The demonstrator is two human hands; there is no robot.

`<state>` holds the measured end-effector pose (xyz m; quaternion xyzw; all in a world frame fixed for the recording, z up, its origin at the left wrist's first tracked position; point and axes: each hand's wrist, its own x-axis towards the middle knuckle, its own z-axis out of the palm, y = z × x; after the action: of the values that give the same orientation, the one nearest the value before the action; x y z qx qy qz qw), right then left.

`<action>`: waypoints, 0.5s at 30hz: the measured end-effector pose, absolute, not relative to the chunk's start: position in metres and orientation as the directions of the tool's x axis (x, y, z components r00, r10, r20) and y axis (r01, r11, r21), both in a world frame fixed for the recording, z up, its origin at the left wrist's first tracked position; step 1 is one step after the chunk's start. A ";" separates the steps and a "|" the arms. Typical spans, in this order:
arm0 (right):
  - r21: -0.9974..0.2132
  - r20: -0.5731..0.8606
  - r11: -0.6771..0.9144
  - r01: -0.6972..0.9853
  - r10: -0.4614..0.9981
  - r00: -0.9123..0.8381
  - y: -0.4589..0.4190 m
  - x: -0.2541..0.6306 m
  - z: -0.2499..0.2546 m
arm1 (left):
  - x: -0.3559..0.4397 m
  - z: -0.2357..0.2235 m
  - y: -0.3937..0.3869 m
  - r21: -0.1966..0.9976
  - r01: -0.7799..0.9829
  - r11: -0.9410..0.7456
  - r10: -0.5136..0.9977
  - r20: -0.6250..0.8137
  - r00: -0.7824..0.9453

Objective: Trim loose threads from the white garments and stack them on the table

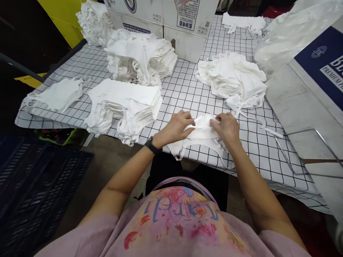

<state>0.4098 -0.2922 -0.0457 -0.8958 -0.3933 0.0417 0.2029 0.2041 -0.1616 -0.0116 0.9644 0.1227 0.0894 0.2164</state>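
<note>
Fabric point(203, 133) lay right under your grip, left hand point(177, 126) and right hand point(228, 129) pinching its far part, probably to straighten it; tidy stack point(125, 91) sat left of both.

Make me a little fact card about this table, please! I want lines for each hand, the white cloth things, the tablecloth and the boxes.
Left hand: touching a white cloth piece; dark watch on that wrist
Right hand: touching the same piece, at its right part
Front stack: white pieces, layered, left of the hands
Loose heap: white, crumpled, beyond the right hand
Tablecloth: white with black grid lines
Back box: white, printed
Right box: white and blue, printed
</note>
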 end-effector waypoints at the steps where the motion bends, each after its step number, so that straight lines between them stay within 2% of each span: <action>1: -0.376 0.086 -0.618 0.690 0.719 0.690 -0.289 0.411 -0.045 | 0.217 -0.014 -0.161 0.432 0.164 -0.887 0.214 0.069 0.974; 3: -0.417 0.113 -0.597 0.685 0.714 0.691 -0.290 0.414 -0.042 | 0.238 -0.020 -0.157 0.417 0.137 -0.898 0.136 -0.032 0.990; 5: -0.529 0.156 -0.542 0.653 0.694 0.703 -0.297 0.417 -0.036 | 0.250 -0.026 -0.151 0.403 0.138 -0.905 0.114 -0.085 0.990; 9: -0.735 0.189 -0.443 0.514 0.594 0.782 -0.314 0.427 -0.027 | 0.251 -0.033 -0.139 0.429 0.147 -0.891 0.139 -0.051 0.989; 12: -0.806 0.161 -0.406 0.430 0.548 0.821 -0.316 0.435 -0.029 | 0.245 -0.033 -0.134 0.477 0.175 -0.861 0.170 -0.055 0.984; 15: -0.803 0.136 -0.422 0.421 0.558 0.818 -0.308 0.443 -0.038 | 0.239 -0.029 -0.129 0.566 0.232 -0.791 0.221 -0.090 0.971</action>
<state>0.4427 -0.3080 -0.0376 -0.8398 -0.2916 0.0758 0.4515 0.2392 -0.1292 -0.0288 0.9462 0.1198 -0.0097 0.3005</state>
